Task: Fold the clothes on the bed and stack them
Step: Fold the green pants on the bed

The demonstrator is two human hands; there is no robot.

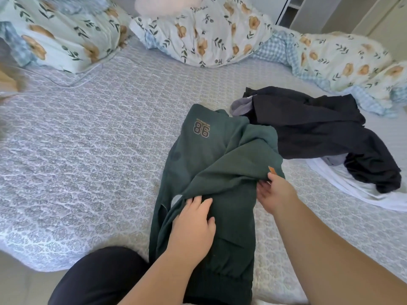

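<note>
Two hands (193,219) (273,192), one green garment (211,155)

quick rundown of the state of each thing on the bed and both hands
green sweatpants: spread lengthwise, partly folded over, not yet a neat fold
left hand: resting flat on the green sweatpants, fingers relaxed
right hand: gripping the folded edge of the green sweatpants
dark garment: crumpled, unfolded
white garment: unfolded, partly under the dark garment
floral duvet: bunched up at the far side
bed: covered with a patterned sheet
</note>
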